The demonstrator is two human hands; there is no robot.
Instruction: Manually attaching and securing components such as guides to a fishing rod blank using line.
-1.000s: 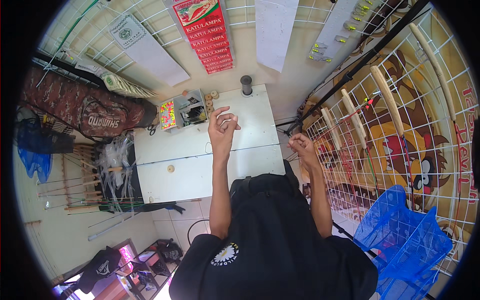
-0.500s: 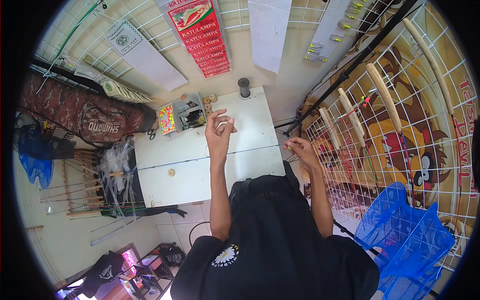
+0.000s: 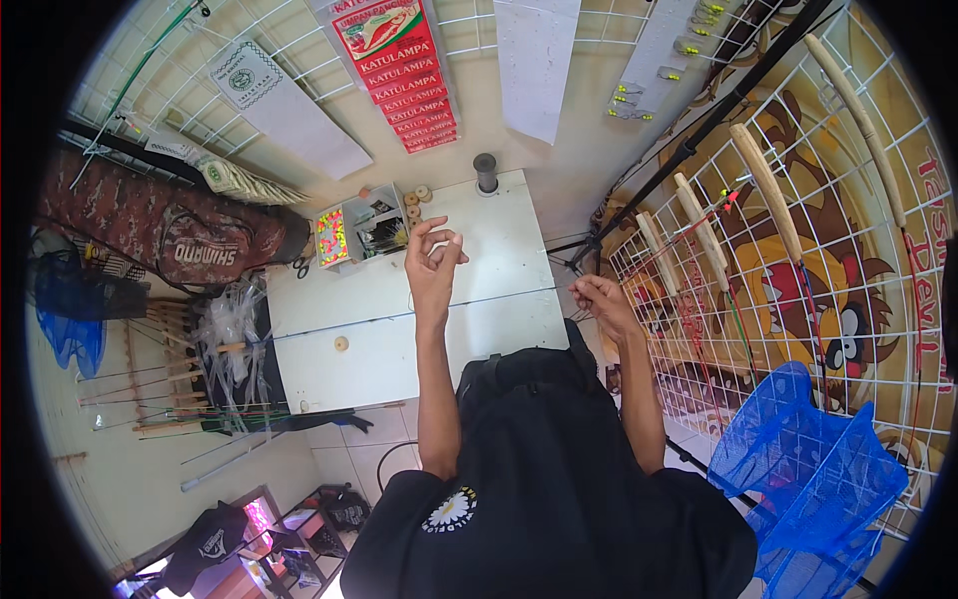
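Observation:
My left hand (image 3: 431,268) is raised over the white table (image 3: 499,255), its fingers curled and the thumb brought toward the index finger. A faint thin strand shows beside its wrist; what the fingers hold is too fine to make out. Off the table's right edge, my right hand (image 3: 605,301) is closed in a pinch, the fingertips pointing left. Whatever is between those fingers is hidden or too small to name. Beyond my left hand stands a grey box (image 3: 349,262) with bright pink and yellow small pieces and packets. A dark grey spool (image 3: 486,174) stands upright at the table's far edge.
A round tan disc (image 3: 341,343) lies on the table's left part, and scissors (image 3: 301,267) lie near the box. Rods with pale handles (image 3: 765,190) hang on the white wire grid at right, above blue nets (image 3: 798,449). A camouflage bag (image 3: 180,225) is at left.
My right hand has turned slightly, and the small yellow thing seen at its fingertips before is out of sight now. My left hand has barely shifted left.

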